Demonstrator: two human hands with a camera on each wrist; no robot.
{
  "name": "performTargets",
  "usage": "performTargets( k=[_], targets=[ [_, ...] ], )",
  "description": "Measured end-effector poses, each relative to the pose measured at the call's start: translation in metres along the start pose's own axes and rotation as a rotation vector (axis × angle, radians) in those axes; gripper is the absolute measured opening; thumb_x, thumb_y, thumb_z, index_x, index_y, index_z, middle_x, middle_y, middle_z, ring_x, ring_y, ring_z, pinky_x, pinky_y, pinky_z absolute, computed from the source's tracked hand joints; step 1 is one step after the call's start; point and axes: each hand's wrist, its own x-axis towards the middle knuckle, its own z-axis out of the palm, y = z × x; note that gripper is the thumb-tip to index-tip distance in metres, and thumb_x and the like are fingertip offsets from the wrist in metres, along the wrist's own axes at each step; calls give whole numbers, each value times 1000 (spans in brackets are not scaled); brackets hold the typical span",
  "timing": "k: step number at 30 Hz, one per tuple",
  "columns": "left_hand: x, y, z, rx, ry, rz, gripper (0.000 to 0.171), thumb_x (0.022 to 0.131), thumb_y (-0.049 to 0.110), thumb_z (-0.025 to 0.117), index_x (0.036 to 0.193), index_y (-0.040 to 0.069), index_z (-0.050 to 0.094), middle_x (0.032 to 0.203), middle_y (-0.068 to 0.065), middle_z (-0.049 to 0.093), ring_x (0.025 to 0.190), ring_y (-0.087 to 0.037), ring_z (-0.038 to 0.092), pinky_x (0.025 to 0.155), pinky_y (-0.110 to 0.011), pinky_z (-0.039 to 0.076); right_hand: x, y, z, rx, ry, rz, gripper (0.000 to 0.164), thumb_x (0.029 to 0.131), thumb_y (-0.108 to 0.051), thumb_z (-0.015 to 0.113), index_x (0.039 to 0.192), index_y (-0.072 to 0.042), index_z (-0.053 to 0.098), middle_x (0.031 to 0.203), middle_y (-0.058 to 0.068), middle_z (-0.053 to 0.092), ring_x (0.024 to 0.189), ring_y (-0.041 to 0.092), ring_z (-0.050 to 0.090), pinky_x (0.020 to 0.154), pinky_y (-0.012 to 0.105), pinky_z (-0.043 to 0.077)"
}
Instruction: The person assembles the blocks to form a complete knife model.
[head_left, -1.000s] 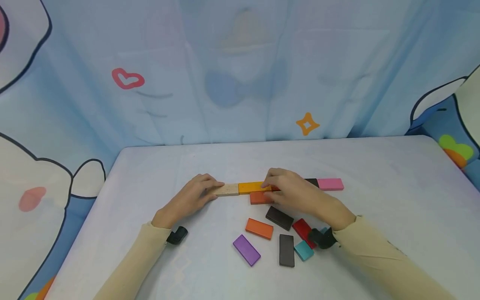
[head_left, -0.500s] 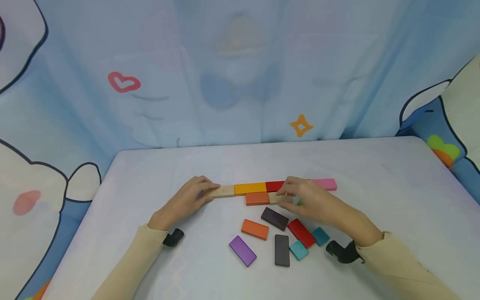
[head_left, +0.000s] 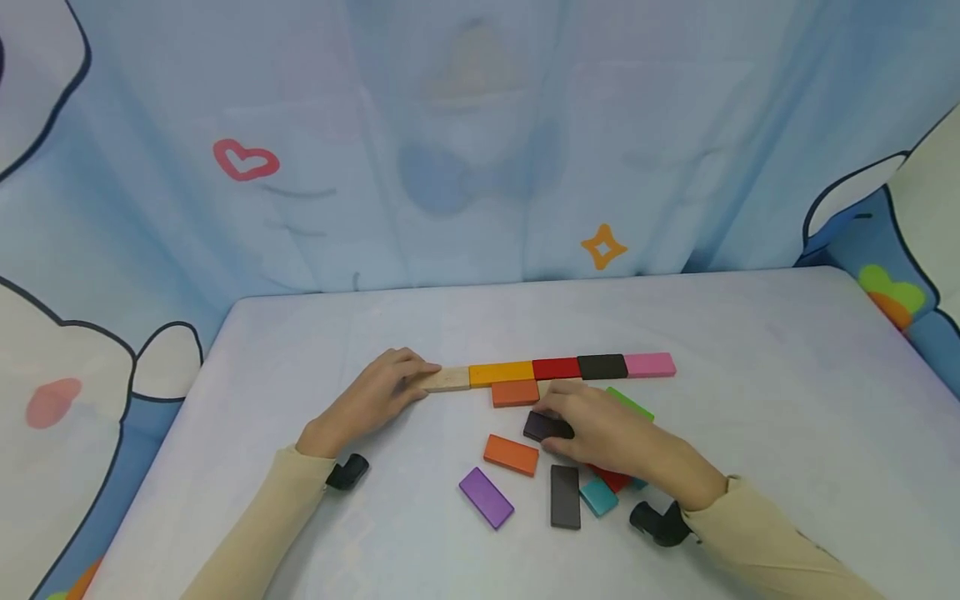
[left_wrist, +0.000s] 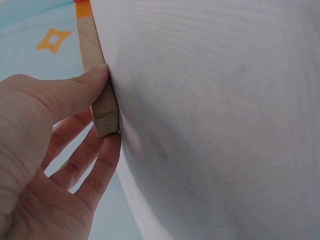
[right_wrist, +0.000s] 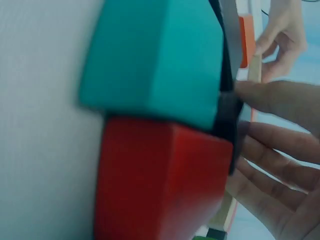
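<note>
My left hand (head_left: pixel 367 402) pinches the natural-wood domino block (left_wrist: pixel 91 45) at the left end of a row on the table, thumb on one side and fingers on the other. To its right, the row runs through a yellow block (head_left: pixel 500 373), a red, a black and a pink one (head_left: pixel 650 365). In front of the row lie an orange block (head_left: pixel 515 393) and a second natural-wood block, partly hidden by my right hand (head_left: pixel 611 429). My right thumb and fingers are around a loose black domino block (head_left: pixel 542 427), whose right part is covered.
Loose blocks lie nearer me: orange (head_left: pixel 512 455), purple (head_left: pixel 486 497), dark grey (head_left: pixel 565 497), teal (head_left: pixel 599 497) and red (right_wrist: pixel 160 175), partly under my right hand. A green block (head_left: pixel 632 403) lies beyond that hand. A blue printed curtain (head_left: pixel 480 233) hangs behind the table (head_left: pixel 337 333).
My right hand has gone from the second row, first rightward off the orange and natural-wood blocks, then toward me onto the loose black block. My left hand stays on its natural-wood block.
</note>
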Motion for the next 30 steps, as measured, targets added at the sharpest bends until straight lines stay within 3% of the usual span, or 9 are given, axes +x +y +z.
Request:
performTargets(
  k=[12, 19, 30],
  targets=[
    [1, 1, -1, -9, -3, 3, 37, 97, 7, 76, 133, 6, 72, 124, -8, 68, 111, -24, 60, 97, -40, 54, -5, 13, -8, -75, 14, -63, 42, 85, -13, 88, 123, -2, 75, 130, 19, 66, 117, 36, 65, 95, 49, 58],
    [1, 0, -1, 1, -4, 2, 37, 97, 8, 75, 134, 6, 71, 125, -8, 68, 112, -24, 60, 99, -41, 53, -7, 20, -16, -120, 33, -108, 41, 82, -12, 91, 120, -5, 78, 126, 16, 68, 115, 35, 64, 92, 48, 60],
    [1, -1, -1, 3, -8, 5, 37, 97, 7, 75, 134, 6, 71, 125, -8, 67, 113, -24, 60, 99, -41, 53, -4, 22, -13, -167, 65, -177, 39, 81, -13, 92, 117, -6, 80, 110, 6, 68, 97, 21, 64, 83, 36, 62]
  ],
)
